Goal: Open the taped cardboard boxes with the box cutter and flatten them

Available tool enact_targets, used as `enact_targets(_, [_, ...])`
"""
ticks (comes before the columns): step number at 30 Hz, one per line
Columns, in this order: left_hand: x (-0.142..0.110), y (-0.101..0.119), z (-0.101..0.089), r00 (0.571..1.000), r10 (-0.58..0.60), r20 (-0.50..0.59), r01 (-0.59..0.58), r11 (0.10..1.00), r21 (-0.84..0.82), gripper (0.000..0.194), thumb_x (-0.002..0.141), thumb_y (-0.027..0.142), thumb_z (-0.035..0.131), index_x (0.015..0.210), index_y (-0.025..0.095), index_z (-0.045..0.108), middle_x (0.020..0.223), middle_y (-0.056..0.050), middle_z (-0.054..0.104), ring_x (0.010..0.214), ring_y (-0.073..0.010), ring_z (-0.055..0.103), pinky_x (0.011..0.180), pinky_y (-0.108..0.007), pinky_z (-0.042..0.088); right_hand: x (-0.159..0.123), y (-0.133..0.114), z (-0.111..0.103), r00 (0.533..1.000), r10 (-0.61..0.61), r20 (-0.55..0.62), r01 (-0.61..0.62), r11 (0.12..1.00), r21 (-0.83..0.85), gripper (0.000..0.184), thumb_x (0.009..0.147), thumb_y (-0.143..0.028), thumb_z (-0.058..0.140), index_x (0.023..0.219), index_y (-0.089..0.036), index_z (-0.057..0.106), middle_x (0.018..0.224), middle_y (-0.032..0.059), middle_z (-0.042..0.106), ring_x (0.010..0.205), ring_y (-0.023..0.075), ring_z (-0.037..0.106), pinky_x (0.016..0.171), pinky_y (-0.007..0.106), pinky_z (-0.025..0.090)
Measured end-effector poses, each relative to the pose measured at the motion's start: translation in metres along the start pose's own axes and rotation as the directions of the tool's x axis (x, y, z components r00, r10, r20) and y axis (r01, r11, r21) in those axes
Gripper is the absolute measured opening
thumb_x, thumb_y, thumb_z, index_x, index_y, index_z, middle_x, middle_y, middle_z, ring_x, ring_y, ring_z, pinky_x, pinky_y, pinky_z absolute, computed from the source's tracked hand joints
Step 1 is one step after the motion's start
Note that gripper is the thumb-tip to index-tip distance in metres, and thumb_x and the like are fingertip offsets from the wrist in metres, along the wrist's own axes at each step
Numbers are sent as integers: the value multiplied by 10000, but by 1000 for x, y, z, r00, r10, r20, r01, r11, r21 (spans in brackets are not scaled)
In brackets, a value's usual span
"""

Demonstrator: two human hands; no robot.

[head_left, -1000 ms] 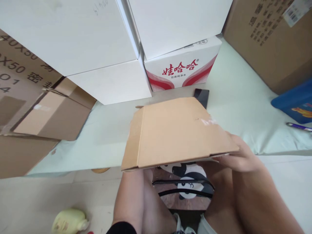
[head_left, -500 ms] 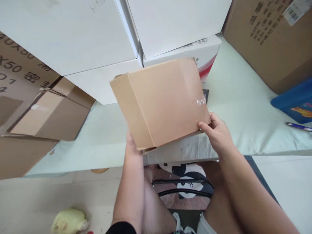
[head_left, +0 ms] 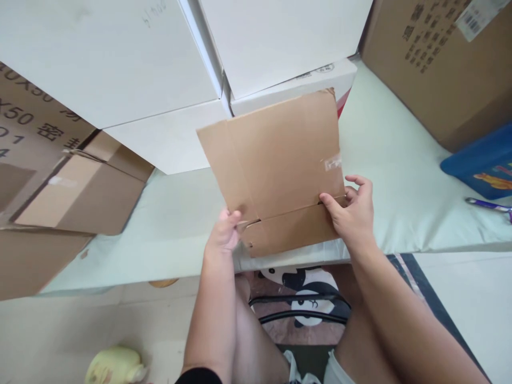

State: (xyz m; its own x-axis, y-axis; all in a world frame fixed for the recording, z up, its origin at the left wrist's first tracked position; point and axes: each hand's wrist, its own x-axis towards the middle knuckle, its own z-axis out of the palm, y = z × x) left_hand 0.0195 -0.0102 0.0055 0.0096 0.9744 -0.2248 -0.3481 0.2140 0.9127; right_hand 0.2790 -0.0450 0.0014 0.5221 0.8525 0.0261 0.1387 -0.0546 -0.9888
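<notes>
A flattened brown cardboard box (head_left: 284,160) is held up tilted above the pale green cloth, with creases, a slot at its lower left and a scrap of clear tape on its right side. My right hand (head_left: 354,210) grips its lower right edge, thumb on the front face and some fingers behind. At the lower left corner, my left hand (head_left: 226,229) pinches the cardboard near the slot, thumb raised along the edge. The fingers behind the cardboard are partly hidden.
White boxes (head_left: 160,69) are stacked at the back. Brown cartons stand left (head_left: 88,186) and right (head_left: 436,69). A blue case (head_left: 480,165) and a pen (head_left: 488,205) lie on the right of the cloth-covered surface (head_left: 176,208). A yellow bottle (head_left: 114,365) lies on the floor.
The cardboard has tilted more upright and shifted slightly right. A lower flap now shows below the crease. My left hand has come into fuller view at the lower left corner.
</notes>
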Motion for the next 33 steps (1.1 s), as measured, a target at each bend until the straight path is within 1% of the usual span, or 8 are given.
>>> enact_targets(4, [9,-7,6,998,-15,-69,17,1000,20,648,459,475,991,961,152,738,958,-130,809,964,-328,779,942,-463,628,1,1,-2,997,-79,24,81,990,-112,619,701,-441,784,1232,-244,533,978,57,737,865,262,726,846,466,554])
enact_targets(11, [21,-14,9,976,138,-169,-149,987,-54,611,439,466,1001,918,168,766,959,-96,817,899,-284,784,955,-432,627,7,7,-6,987,-147,66,142,987,77,423,742,-404,768,1105,-224,650,1015,63,768,881,220,731,815,388,575])
enact_targets(16, [33,-19,7,969,180,-170,-202,972,-120,581,582,506,945,1038,201,756,1108,-92,799,1126,-279,733,1040,-413,584,17,2,-16,983,-137,119,108,970,218,293,776,-412,761,984,-222,682,897,38,762,780,187,713,719,328,579])
enact_targets(19, [40,-23,7,964,207,-168,-236,955,-181,554,678,553,881,1106,230,740,1208,-65,774,1282,-255,654,1099,-382,541,14,0,-14,906,-193,376,99,962,256,284,810,-427,720,994,-213,685,904,50,763,781,198,721,714,338,594])
enact_targets(22, [43,-28,18,975,176,-134,-201,959,-199,521,744,555,836,1145,240,728,1200,-45,776,1247,-225,670,1097,-355,532,1,1,-4,796,-259,547,216,966,142,302,828,-427,685,1047,-221,710,993,77,772,943,249,738,855,407,611])
enact_targets(26, [40,-36,47,992,91,-82,-101,988,-121,542,708,557,859,1112,223,721,1093,-32,789,1013,-181,739,928,-300,595,-8,0,3,832,-295,470,263,956,133,367,896,-442,579,1199,-269,693,1237,89,732,1286,280,636,1107,488,520])
enact_targets(30, [31,-38,73,983,119,-139,-113,992,50,487,645,527,898,932,211,664,863,18,726,703,-108,692,649,-215,549,8,-6,-16,917,-269,294,226,959,172,402,916,-475,548,1222,-253,683,1208,98,743,1250,285,660,1089,500,532])
enact_targets(33, [21,-36,84,981,154,-120,-134,978,160,459,606,457,911,844,206,610,779,38,641,663,-96,644,624,-204,509,23,-4,-39,971,-237,44,229,964,135,444,919,-551,543,1197,-239,692,1060,120,761,1226,313,665,1074,533,531])
